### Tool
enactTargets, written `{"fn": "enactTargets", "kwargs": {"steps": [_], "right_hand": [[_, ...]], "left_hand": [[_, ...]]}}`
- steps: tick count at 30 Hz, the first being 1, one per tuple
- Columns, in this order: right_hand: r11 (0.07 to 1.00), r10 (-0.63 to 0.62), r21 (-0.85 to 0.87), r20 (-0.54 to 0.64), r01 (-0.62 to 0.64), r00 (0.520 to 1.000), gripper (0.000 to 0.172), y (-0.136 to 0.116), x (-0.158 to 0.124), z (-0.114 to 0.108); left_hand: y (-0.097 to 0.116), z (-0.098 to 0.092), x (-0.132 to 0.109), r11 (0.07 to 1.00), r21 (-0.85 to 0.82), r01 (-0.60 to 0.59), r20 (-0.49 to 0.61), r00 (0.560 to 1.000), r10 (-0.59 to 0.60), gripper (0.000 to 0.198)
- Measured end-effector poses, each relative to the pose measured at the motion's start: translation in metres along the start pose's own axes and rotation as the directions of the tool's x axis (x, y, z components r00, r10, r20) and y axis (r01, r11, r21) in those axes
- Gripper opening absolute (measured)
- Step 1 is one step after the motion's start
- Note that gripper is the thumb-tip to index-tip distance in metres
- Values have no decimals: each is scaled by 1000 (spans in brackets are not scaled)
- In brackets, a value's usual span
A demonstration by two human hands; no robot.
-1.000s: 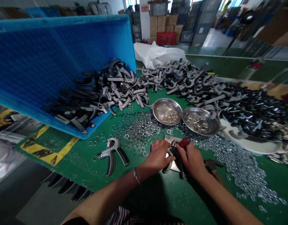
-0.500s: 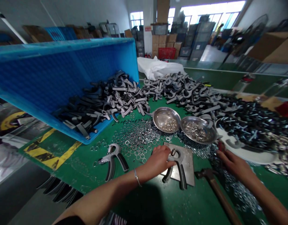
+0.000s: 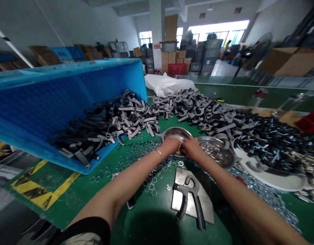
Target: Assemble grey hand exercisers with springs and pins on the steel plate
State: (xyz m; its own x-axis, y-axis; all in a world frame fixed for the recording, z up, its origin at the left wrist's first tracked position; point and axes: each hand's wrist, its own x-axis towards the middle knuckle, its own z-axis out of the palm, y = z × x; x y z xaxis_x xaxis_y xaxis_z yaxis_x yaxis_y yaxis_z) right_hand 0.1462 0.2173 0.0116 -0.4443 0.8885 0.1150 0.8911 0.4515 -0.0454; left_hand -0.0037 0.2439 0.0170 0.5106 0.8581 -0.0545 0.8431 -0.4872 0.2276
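Observation:
My left hand [image 3: 170,145] and my right hand [image 3: 190,148] meet over the left steel bowl [image 3: 172,132], fingers curled down into the small metal parts inside it. What the fingers pinch is hidden. A second steel bowl [image 3: 219,151] of small metal pieces sits just to the right, touching the first. Near me a grey and black hand gripper [image 3: 188,197] lies on a square steel plate [image 3: 181,177], untouched. Loose metal rings [image 3: 150,177] are scattered on the green table between.
A tilted blue crate [image 3: 57,98] spills grey and black handles [image 3: 116,120] at the left. More grey handles [image 3: 198,107] and black parts [image 3: 277,134] are heaped behind and right. A white tray [image 3: 274,178] and a white bag [image 3: 167,83] also lie there.
Both hands left the hand gripper on the plate and reached forward to the left bowl. The view tilted up; the hammer and the second finished gripper are now hidden.

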Motion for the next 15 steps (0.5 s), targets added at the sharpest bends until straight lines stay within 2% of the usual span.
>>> {"fn": "enactTargets", "kwargs": {"steps": [3, 9, 12, 15], "right_hand": [[1000, 12, 17, 35, -13, 999, 10, 3, 5, 11], [989, 88, 116, 16, -89, 996, 18, 0, -5, 9], [964, 152, 223, -17, -144, 988, 16, -2, -3, 8], [903, 219, 391, -56, -180, 974, 9, -4, 2, 1]], "left_hand": [[-5, 1, -6, 1000, 18, -4, -16, 1000, 4, 22], [1, -7, -14, 1000, -9, 6, -135, 991, -8, 24], [9, -16, -23, 999, -19, 27, -198, 980, -31, 22], [18, -22, -47, 993, -112, 31, -249, 967, -58, 19]]}}
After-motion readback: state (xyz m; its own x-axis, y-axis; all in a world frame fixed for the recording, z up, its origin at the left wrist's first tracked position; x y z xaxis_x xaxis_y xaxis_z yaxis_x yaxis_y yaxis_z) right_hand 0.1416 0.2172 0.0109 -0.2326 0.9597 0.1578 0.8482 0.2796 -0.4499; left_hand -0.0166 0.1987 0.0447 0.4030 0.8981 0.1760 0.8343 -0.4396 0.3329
